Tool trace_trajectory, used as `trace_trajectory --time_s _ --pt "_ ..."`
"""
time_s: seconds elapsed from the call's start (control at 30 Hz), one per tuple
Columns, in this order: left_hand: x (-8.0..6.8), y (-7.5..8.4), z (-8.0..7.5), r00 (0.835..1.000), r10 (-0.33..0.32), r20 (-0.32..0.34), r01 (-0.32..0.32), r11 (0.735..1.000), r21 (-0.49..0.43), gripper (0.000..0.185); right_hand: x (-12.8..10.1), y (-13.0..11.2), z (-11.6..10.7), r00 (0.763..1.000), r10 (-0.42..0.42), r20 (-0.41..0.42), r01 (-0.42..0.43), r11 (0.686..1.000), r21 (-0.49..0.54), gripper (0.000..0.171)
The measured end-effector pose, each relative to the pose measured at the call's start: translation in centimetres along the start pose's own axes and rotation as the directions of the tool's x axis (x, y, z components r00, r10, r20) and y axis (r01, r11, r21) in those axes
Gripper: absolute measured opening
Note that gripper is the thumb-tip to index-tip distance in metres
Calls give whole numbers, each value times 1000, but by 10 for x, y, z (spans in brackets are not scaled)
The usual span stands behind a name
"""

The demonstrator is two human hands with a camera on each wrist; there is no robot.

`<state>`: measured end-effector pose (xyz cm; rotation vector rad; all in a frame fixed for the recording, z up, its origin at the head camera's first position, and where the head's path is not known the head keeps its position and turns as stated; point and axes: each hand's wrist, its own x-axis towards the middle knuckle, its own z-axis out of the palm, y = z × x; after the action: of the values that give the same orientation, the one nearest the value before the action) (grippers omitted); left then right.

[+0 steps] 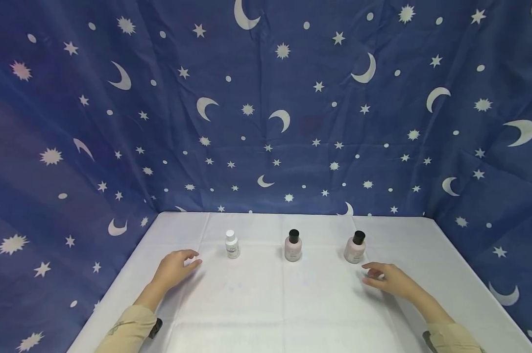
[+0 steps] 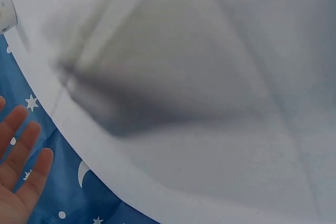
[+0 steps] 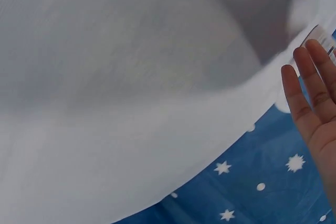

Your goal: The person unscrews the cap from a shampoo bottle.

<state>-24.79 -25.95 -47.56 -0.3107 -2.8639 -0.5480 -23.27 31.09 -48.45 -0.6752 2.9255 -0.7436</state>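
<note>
Three small bottles stand in a row toward the back of the white table. At the left is a white-capped bottle (image 1: 232, 246) with a printed label. A pinkish bottle with a black cap (image 1: 293, 248) stands in the middle, and a similar black-capped pinkish bottle (image 1: 354, 249) on the right leans slightly in this view. My left hand (image 1: 176, 267) hovers left of the white-capped bottle, fingers relaxed and holding nothing. Close in front of the right bottle is my right hand (image 1: 388, 279), its fingers loosely bent with nothing in them. Both wrist views show spread, bare fingers.
A white cloth (image 1: 248, 304) with fold creases covers the table. Behind it and along both sides hangs a dark blue curtain (image 1: 292, 166) with white moons and stars. Beige sleeves (image 1: 130, 329) cover both forearms, with a dark band at each wrist.
</note>
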Motion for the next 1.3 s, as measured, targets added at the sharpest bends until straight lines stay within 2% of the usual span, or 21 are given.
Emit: trace_trajectory --time_s 0.1,0.3,0.6,1.0,1.03,1.17,1.3 --pt "1 2 0 1000 -14 12 14 1000 -16 31 0 -6 4 999 -48 -9 48 998 40 42" --pt "4 6 0 999 -38 -6 38 998 -48 33 11 -20 11 993 -113 -10 114 991 65 43" --pt "6 16 2 998 -62 -9 60 992 -112 34 26 -36 22 989 -143 -24 145 978 148 44" --pt "21 31 14 997 -61 -40 49 971 -235 37 50 -70 42 965 -262 -18 256 926 278 39" --pt "22 29 18 997 -54 -48 41 970 -238 41 52 -73 44 963 -268 -11 259 920 295 40" --pt "25 33 22 997 -68 -42 55 964 -260 40 59 -86 56 951 -308 -4 289 890 353 39" --pt "30 40 20 996 -75 -47 60 962 -267 36 68 -99 62 941 -339 15 310 876 369 39"
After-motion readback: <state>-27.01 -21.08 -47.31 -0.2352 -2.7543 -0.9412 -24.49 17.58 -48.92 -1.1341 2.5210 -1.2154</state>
